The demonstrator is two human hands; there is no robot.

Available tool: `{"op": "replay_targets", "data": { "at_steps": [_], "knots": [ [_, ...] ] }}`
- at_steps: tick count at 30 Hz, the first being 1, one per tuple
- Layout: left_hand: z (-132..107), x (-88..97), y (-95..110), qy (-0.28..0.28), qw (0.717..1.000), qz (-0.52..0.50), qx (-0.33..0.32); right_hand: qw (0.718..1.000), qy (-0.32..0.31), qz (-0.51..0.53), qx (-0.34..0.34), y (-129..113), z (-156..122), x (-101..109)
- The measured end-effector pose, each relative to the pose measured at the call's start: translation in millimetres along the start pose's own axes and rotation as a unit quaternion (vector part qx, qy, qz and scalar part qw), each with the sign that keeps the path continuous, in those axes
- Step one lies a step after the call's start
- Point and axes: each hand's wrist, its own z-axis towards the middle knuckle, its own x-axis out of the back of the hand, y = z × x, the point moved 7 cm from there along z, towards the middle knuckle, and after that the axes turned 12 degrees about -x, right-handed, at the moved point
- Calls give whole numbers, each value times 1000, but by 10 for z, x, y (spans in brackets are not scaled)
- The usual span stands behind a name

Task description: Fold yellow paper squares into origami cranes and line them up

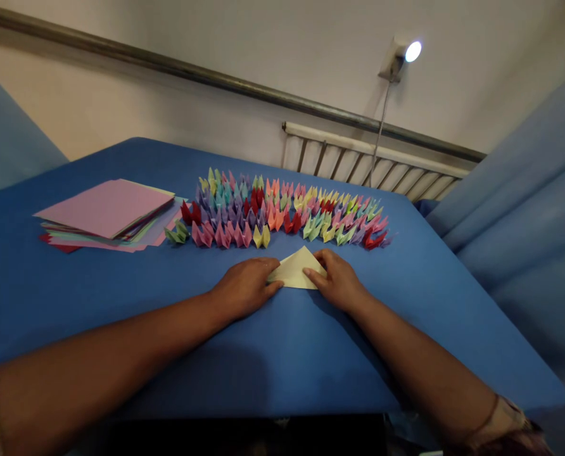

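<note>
A pale yellow sheet of origami paper (296, 271), folded into a triangle with its point away from me, is held between my two hands just above or on the blue table. My left hand (247, 285) grips its left corner, thumb on the near side. On the right corner, my right hand (337, 278) has its thumb pressed on the paper's face and its fingers behind. Beyond the paper stand rows of small folded paper cranes (275, 218) in red, pink, purple, green, yellow and blue.
To the left lies a stack of coloured paper sheets (104, 206), pink on top. The blue table (206, 373) reaches back to a wall with a metal rail (206, 77) and a radiator (349, 152). A lit lamp (412, 51) is at a wall socket. Blue curtains (524, 190) hang at right.
</note>
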Motion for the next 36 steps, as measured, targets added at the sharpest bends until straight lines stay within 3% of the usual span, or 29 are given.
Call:
{"op": "replay_targets", "data": {
  "at_steps": [3, 9, 18, 21, 28, 36],
  "knots": [
    [1, -23, -4, 8, 1000, -12, -5, 998, 7, -15, -62, 124, 44, -8],
    [109, -10, -69, 94, 995, -33, 3, 993, -9, -94, -76, 21, 68, -15],
    [198, -57, -40, 105, 994, 0, -30, 982, -98, -103, -125, -43, 154, -73],
    [190, -45, -41, 102, 994, 16, -32, 984, -97, -95, -118, -39, 152, -69],
    [155, -13, -51, 91, 995, 42, -27, 992, -95, -76, -31, -110, 48, -117],
    [96, 14, -39, 62, 997, 39, 6, 993, -36, -85, -67, -15, -32, -22]
  ]
}}
